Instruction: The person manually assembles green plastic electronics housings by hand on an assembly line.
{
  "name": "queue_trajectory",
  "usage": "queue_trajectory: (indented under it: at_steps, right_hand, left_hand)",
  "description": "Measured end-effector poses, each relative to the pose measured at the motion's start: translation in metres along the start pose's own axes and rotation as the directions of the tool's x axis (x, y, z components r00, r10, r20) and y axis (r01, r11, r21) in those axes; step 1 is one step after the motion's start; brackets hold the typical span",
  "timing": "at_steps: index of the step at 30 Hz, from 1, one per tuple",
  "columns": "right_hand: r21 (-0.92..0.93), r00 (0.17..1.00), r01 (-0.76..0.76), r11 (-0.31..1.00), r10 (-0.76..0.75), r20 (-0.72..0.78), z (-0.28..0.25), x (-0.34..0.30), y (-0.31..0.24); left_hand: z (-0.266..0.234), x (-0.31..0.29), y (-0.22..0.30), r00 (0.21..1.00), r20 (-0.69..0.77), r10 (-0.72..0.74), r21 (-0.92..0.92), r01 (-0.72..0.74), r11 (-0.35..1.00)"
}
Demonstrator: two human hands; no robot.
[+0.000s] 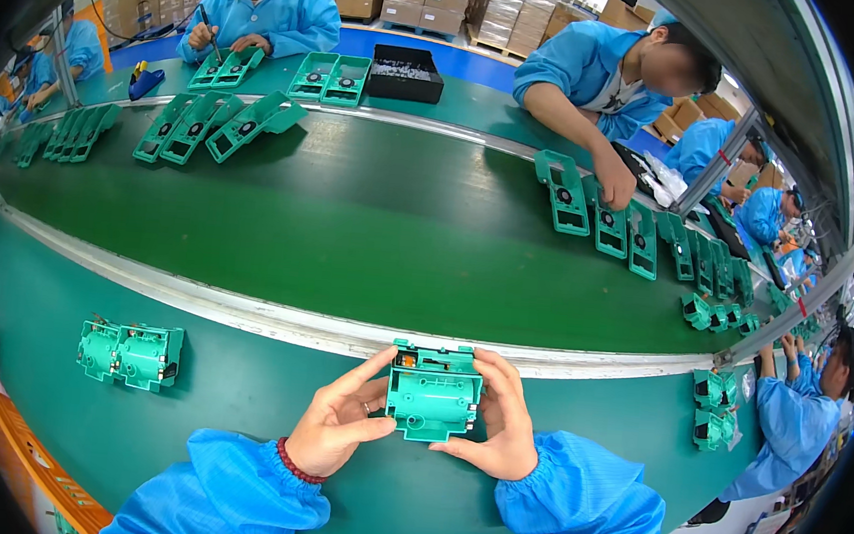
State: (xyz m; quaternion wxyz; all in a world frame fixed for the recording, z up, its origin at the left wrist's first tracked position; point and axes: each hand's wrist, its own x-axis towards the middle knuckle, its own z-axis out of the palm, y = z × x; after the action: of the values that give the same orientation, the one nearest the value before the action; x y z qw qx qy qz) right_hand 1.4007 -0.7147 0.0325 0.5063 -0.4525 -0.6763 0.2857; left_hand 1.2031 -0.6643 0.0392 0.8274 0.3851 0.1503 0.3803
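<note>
A green plastic housing (434,396) with a half-round trough and small orange and dark parts along its top is between my two hands, over the near bench edge by the belt. My left hand (343,416) grips its left side, thumb at the lower corner and index finger at the upper one. On the opposite side my right hand (497,418) pinches it the same way. The housing's underside is hidden. Two similar green housings (129,354) stand together on the bench to my left, and further ones (715,410) sit at the right.
A green conveyor belt (369,232) runs beyond a metal rail (243,305). It carries green covers with round black parts (192,128) at left and others at right, where a co-worker's hand (614,178) reaches in. A black bin (405,75) stands on the far bench. An orange crate (35,462) is lower left.
</note>
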Motion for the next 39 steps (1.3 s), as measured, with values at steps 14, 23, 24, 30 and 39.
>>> queue_trajectory:
  at_steps: [14, 23, 24, 30, 39]
  right_hand:
    - [0.856, 0.866, -0.443, 0.266, 0.376, 0.331, -0.008, 0.002, -0.002]
    - [0.889, 0.909, -0.380, 0.255, 0.281, 0.307, -0.004, -0.002, 0.001]
    - [0.897, 0.912, -0.369, 0.244, 0.280, 0.299, -0.004, -0.003, 0.001]
    - [0.639, 0.919, -0.348, 0.686, 0.385, 0.088, 0.013, -0.009, -0.019]
    - [-0.192, 0.987, 0.092, 0.977, -0.115, -0.110, 0.011, -0.009, -0.025]
  left_hand:
    - [0.000, 0.001, -0.005, 1.000, 0.019, -0.005, -0.063, 0.006, 0.998]
    - [-0.009, 0.001, -0.013, 0.985, 0.110, 0.132, 0.032, -0.137, 0.990]
    - [-0.007, 0.002, -0.012, 0.986, 0.097, 0.134, 0.064, -0.140, 0.988]
    - [0.007, 0.001, -0.016, 0.987, -0.004, 0.163, 0.268, -0.156, 0.951]
    - [-0.001, -0.005, -0.010, 0.953, 0.066, -0.297, -0.416, 0.296, 0.859]
